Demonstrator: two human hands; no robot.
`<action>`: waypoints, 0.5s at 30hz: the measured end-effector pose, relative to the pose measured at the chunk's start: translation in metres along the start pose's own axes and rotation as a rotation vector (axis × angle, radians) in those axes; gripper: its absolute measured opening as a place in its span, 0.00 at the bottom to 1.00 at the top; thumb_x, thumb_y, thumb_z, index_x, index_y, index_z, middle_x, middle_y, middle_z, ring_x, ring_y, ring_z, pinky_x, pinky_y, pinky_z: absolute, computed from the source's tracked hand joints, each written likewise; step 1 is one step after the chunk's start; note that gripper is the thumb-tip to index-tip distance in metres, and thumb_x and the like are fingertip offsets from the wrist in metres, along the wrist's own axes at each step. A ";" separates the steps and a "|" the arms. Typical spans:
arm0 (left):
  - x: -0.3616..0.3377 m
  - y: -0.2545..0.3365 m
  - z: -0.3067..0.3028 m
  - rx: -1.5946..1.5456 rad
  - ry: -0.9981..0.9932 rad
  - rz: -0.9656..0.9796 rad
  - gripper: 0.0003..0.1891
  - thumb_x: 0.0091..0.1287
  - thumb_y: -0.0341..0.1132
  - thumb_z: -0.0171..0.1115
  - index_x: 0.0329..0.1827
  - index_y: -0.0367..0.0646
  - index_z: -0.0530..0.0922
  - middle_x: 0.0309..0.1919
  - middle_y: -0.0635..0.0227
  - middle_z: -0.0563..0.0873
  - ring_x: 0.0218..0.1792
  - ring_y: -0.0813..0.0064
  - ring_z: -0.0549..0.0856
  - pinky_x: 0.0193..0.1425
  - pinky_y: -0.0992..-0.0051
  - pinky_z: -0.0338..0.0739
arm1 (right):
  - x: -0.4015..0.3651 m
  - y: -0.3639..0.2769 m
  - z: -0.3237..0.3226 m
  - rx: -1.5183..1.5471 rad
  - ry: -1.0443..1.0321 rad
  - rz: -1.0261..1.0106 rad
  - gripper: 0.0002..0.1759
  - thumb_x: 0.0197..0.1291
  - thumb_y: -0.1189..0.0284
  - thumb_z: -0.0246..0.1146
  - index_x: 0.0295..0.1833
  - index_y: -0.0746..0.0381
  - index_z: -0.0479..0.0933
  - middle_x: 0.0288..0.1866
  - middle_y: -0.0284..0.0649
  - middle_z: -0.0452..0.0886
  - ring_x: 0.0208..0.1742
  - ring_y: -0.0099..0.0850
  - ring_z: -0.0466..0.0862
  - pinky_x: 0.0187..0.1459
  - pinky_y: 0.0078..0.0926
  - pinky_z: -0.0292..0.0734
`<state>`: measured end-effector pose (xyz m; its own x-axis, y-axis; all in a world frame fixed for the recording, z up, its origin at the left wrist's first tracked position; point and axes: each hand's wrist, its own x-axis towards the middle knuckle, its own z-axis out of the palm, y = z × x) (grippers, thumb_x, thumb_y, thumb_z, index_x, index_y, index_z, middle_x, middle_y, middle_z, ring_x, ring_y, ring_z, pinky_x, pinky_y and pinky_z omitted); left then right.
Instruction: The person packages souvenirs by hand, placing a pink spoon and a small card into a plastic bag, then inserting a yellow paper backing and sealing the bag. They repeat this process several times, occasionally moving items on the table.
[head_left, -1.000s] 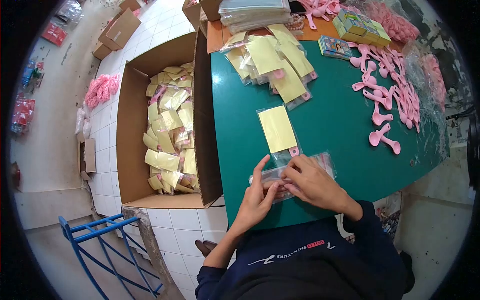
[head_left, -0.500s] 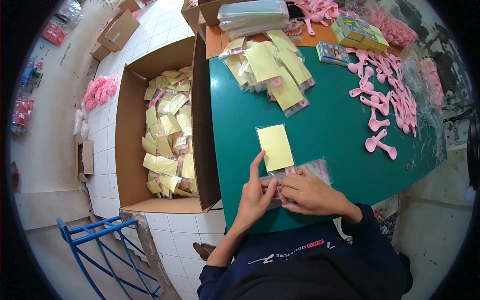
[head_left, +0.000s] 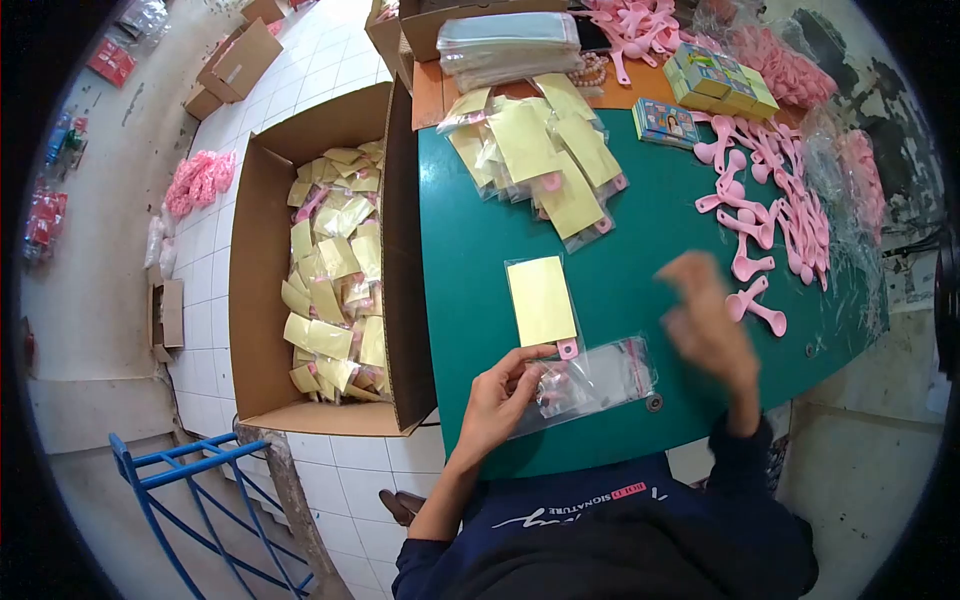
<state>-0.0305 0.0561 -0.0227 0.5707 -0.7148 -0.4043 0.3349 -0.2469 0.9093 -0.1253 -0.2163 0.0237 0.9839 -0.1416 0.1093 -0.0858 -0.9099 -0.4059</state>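
Note:
My left hand (head_left: 502,398) is at the near side of the green table, fingers pinched at the left end of a clear plastic bag (head_left: 606,376). Just beyond those fingers lies a bagged yellow card (head_left: 542,300), with a pink spoon handle (head_left: 568,349) showing at its lower end. Motion blurs my right hand (head_left: 705,325), which is over the table to the right; its fingers are smeared. Closest to it are loose pink measuring spoons (head_left: 757,306), and more of them lie scattered behind.
A cardboard box (head_left: 408,300) full of bagged yellow cards stands left of the green table (head_left: 640,240). Farther back are a pile of bagged cards (head_left: 525,142), a stack of clear bags (head_left: 508,45) and printed card stacks (head_left: 708,75). A blue metal frame (head_left: 190,470) stands lower left.
My right hand has left the plastic bag and moved right and away from me, toward the pink spoons. My left hand stays near the bag, its index finger now drawn back from the yellow card.

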 end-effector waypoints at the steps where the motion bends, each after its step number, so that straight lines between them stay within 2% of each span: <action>1: 0.000 0.003 0.002 -0.109 -0.021 0.030 0.13 0.73 0.28 0.46 0.56 0.35 0.74 0.42 0.65 0.83 0.41 0.80 0.83 0.45 0.78 0.80 | -0.001 -0.035 0.009 0.268 -0.104 -0.085 0.25 0.46 0.77 0.62 0.54 0.62 0.67 0.51 0.50 0.66 0.51 0.50 0.74 0.55 0.39 0.70; 2: -0.002 0.009 0.003 -0.216 -0.042 0.059 0.13 0.73 0.28 0.46 0.56 0.35 0.74 0.43 0.65 0.83 0.43 0.80 0.83 0.47 0.78 0.80 | -0.008 -0.051 0.025 0.361 -0.182 -0.093 0.30 0.43 0.75 0.67 0.55 0.60 0.66 0.53 0.49 0.63 0.50 0.49 0.75 0.54 0.37 0.72; 3: -0.004 0.012 0.004 -0.322 -0.060 0.085 0.13 0.73 0.28 0.45 0.56 0.35 0.74 0.45 0.65 0.83 0.45 0.81 0.82 0.49 0.78 0.79 | -0.011 -0.064 0.042 0.388 -0.118 -0.102 0.23 0.46 0.76 0.66 0.50 0.60 0.70 0.49 0.47 0.66 0.45 0.45 0.76 0.48 0.36 0.75; 6: -0.010 0.008 -0.005 -0.256 -0.129 0.063 0.14 0.73 0.28 0.45 0.58 0.36 0.72 0.47 0.65 0.81 0.47 0.79 0.82 0.51 0.78 0.79 | -0.008 -0.064 0.056 0.238 0.014 -0.178 0.14 0.49 0.78 0.65 0.42 0.62 0.73 0.45 0.45 0.69 0.42 0.41 0.77 0.44 0.33 0.76; 7: -0.012 0.007 -0.011 -0.260 -0.126 0.056 0.13 0.72 0.27 0.46 0.57 0.35 0.72 0.48 0.64 0.81 0.47 0.79 0.82 0.51 0.77 0.79 | -0.007 -0.069 0.050 0.346 0.020 -0.126 0.08 0.51 0.81 0.64 0.37 0.64 0.73 0.41 0.43 0.70 0.40 0.39 0.77 0.42 0.33 0.76; 9: -0.017 0.006 -0.019 -0.272 -0.127 0.041 0.12 0.71 0.25 0.49 0.55 0.34 0.72 0.49 0.63 0.80 0.47 0.78 0.82 0.52 0.77 0.79 | -0.010 -0.066 0.049 0.419 -0.008 -0.117 0.08 0.51 0.81 0.64 0.38 0.64 0.74 0.42 0.43 0.70 0.41 0.38 0.77 0.41 0.32 0.76; 12: -0.017 0.007 -0.007 0.107 0.066 0.214 0.12 0.65 0.22 0.55 0.51 0.35 0.73 0.48 0.63 0.80 0.46 0.75 0.83 0.50 0.76 0.81 | -0.013 -0.063 0.050 0.530 -0.039 -0.120 0.09 0.50 0.81 0.64 0.39 0.64 0.74 0.42 0.42 0.69 0.41 0.36 0.77 0.41 0.32 0.76; 13: -0.015 0.012 -0.003 0.336 0.119 0.296 0.12 0.60 0.20 0.59 0.46 0.36 0.74 0.44 0.63 0.78 0.42 0.71 0.84 0.45 0.75 0.83 | -0.013 -0.063 0.051 0.571 -0.051 -0.127 0.10 0.50 0.81 0.64 0.40 0.64 0.74 0.42 0.42 0.69 0.41 0.36 0.77 0.41 0.31 0.76; 15: -0.015 0.006 -0.004 0.365 0.100 0.291 0.12 0.59 0.18 0.59 0.45 0.36 0.75 0.43 0.63 0.77 0.43 0.73 0.83 0.45 0.76 0.83 | -0.016 -0.058 0.051 0.615 -0.079 -0.106 0.10 0.50 0.84 0.64 0.39 0.63 0.75 0.44 0.41 0.69 0.41 0.33 0.77 0.41 0.27 0.76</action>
<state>-0.0337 0.0684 -0.0111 0.6770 -0.7263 -0.1186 -0.1251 -0.2724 0.9540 -0.1278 -0.1412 -0.0007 0.9927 -0.0124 0.1197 0.0955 -0.5232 -0.8468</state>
